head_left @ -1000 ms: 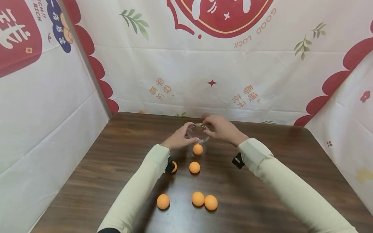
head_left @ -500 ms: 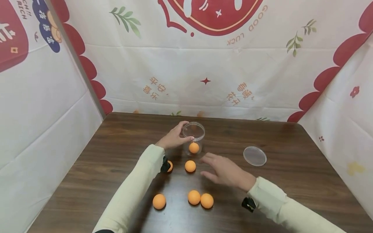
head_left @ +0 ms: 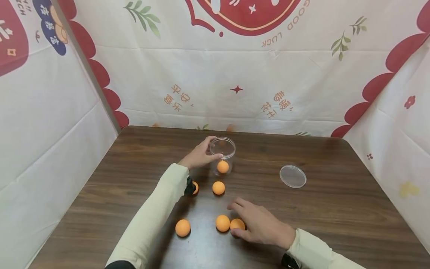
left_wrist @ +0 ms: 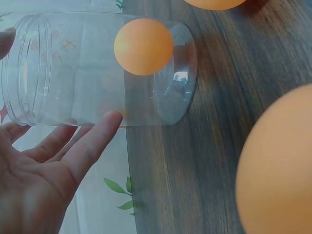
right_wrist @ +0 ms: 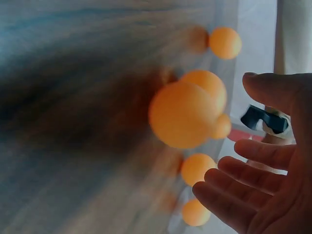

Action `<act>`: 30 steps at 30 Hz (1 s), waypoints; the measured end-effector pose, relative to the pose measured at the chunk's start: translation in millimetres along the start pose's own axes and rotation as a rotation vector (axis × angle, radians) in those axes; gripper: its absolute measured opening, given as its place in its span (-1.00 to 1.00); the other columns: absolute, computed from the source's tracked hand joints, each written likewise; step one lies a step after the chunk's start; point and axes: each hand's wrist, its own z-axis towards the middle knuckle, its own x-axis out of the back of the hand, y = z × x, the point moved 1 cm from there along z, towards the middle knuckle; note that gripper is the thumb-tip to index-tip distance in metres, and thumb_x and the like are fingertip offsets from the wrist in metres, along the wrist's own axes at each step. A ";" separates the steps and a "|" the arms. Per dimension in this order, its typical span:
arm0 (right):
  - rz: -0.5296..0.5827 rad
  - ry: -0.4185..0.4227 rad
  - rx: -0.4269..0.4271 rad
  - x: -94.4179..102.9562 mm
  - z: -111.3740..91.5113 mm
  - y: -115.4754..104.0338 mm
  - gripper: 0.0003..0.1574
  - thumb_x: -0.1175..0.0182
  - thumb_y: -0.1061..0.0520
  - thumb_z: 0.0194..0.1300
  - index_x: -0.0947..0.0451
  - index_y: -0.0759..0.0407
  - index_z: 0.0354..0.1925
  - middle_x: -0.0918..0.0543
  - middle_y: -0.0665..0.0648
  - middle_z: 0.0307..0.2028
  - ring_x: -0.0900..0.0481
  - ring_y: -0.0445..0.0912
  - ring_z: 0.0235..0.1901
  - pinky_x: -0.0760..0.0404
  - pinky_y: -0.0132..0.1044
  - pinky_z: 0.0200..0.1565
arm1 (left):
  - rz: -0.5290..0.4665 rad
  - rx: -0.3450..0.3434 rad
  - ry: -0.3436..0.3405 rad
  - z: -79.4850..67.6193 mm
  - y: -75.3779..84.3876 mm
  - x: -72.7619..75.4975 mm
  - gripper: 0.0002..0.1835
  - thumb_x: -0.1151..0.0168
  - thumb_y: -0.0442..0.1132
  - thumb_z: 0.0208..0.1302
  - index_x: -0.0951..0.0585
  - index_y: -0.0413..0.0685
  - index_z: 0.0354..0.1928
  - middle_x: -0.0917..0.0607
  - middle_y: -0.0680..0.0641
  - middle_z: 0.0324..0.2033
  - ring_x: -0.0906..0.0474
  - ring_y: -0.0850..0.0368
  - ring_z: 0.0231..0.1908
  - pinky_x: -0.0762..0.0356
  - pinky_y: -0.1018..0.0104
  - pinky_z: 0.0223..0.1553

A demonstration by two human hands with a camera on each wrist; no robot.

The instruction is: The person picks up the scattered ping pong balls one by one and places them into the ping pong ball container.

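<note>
My left hand (head_left: pixel 199 154) holds a clear plastic jar (head_left: pixel 224 154) near its rim, thumb on one side and fingers on the other. The jar stands upright and uncovered, with one orange ping-pong ball (left_wrist: pixel 144 47) inside. My right hand (head_left: pixel 261 225) reaches over a ping-pong ball (head_left: pixel 237 224) at the front, its thumb and fingers spread on either side. In the right wrist view a gap shows between the fingers and that ball (right_wrist: pixel 180 116). A second ping-pong ball (head_left: pixel 223 223) sits right beside it.
A round clear lid (head_left: pixel 293 176) lies flat at the right. Single ping-pong balls rest in front of the jar (head_left: pixel 218 188), at the front left (head_left: pixel 183 228) and partly behind the left wrist (head_left: pixel 195 187). Printed cloth (head_left: pixel 201 67) closes off the wooden table's (head_left: pixel 322 209) back and sides.
The right hand has put the lid down on the table at the right, left the jar and come forward to the front balls. My left hand stays on the jar.
</note>
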 end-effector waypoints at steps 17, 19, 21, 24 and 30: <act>0.033 0.001 0.015 -30.0 -8.9 8.4 -0.45 -0.32 -0.11 0.17 -0.42 0.06 0.04 -0.48 -0.05 -0.03 -0.44 -0.30 -0.22 -0.53 -0.43 -0.39 | 0.015 0.008 -0.003 1.9 1.1 1.3 -0.21 -0.24 0.03 0.26 -0.07 0.03 0.41 -0.39 -0.20 0.20 -0.46 -0.06 0.12 -0.47 0.04 0.12; 0.024 0.017 0.019 -31.8 -9.4 8.7 -0.46 -0.34 -0.10 0.15 -0.43 0.06 0.02 -0.49 -0.05 -0.05 -0.44 -0.30 -0.22 -0.54 -0.43 -0.39 | 0.016 0.006 -0.002 1.7 1.2 1.2 -0.21 -0.23 0.03 0.27 -0.07 0.02 0.41 -0.40 -0.20 0.20 -0.46 -0.06 0.12 -0.47 0.04 0.12; 0.011 0.030 0.019 -33.2 -9.7 9.1 -0.48 -0.35 -0.07 0.13 -0.44 0.06 0.01 -0.49 -0.06 -0.06 -0.45 -0.30 -0.22 -0.54 -0.42 -0.39 | 0.013 0.004 -0.003 1.6 1.4 1.2 -0.21 -0.23 0.03 0.27 -0.07 0.02 0.40 -0.40 -0.20 0.19 -0.46 -0.07 0.12 -0.47 0.04 0.12; -0.008 0.042 0.014 -34.6 -9.8 9.3 -0.51 -0.36 -0.04 0.12 -0.45 0.04 -0.02 -0.49 -0.07 -0.08 -0.45 -0.30 -0.23 -0.51 -0.42 -0.44 | 0.003 0.002 -0.004 1.2 1.5 1.3 -0.22 -0.23 0.01 0.28 -0.07 0.01 0.40 -0.39 -0.21 0.20 -0.46 -0.07 0.12 -0.46 0.05 0.13; -0.030 0.036 0.001 -35.4 -10.5 10.6 -0.55 -0.36 0.02 0.11 -0.47 0.03 -0.04 -0.50 -0.07 -0.11 -0.45 -0.30 -0.25 -0.52 -0.41 -0.41 | -0.017 0.004 -0.013 0.0 1.3 0.7 -0.22 -0.22 -0.01 0.29 -0.05 0.00 0.41 -0.35 -0.27 0.24 -0.44 -0.09 0.14 -0.45 0.04 0.13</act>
